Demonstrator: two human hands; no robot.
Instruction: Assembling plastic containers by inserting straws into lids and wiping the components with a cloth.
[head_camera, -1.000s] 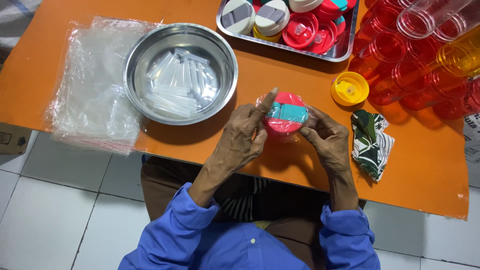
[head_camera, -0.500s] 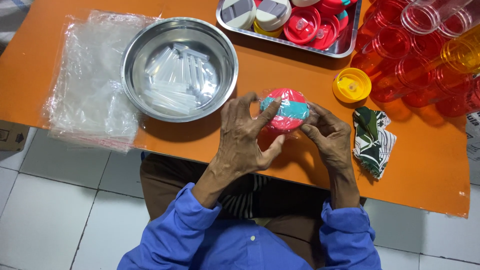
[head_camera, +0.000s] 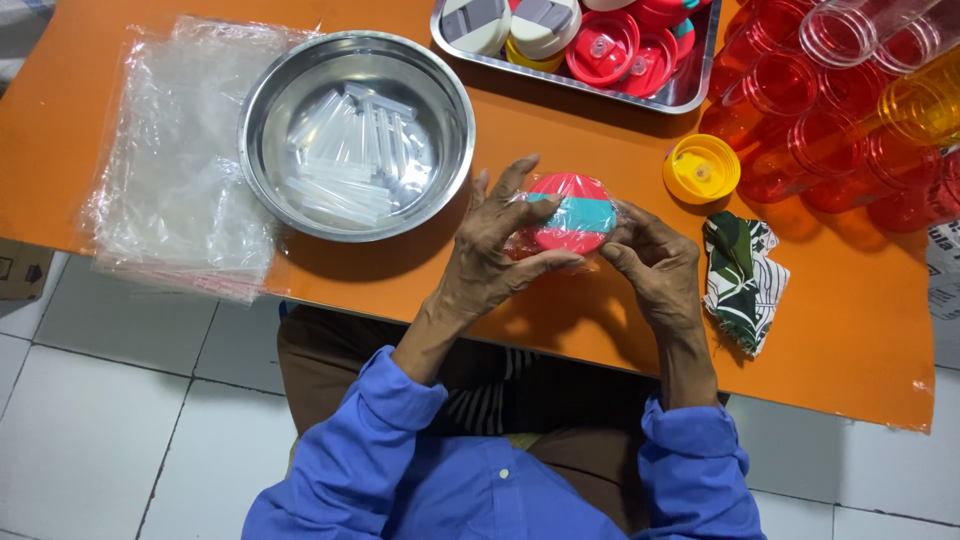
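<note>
A round red lid (head_camera: 570, 215) with a teal strip across it sits inside thin clear plastic wrap. My left hand (head_camera: 497, 250) grips its left side, fingers curled over the rim. My right hand (head_camera: 655, 265) holds its right edge with the fingertips. Both hands hover just above the orange table (head_camera: 860, 340), near its front edge. A steel bowl (head_camera: 357, 135) with several clear plastic tubes lies to the left of my left hand.
A stack of clear plastic bags (head_camera: 175, 170) lies at the left. A steel tray (head_camera: 690, 90) of red, yellow and white lids stands at the back. Red and yellow tumblers (head_camera: 850, 110) crowd the right. A yellow lid (head_camera: 701, 168) and a patterned cloth (head_camera: 742, 275) lie beside my right hand.
My hands have turned the wrapped lid slightly between them; my left fingers now reach further over its top. The view has shifted a little.
</note>
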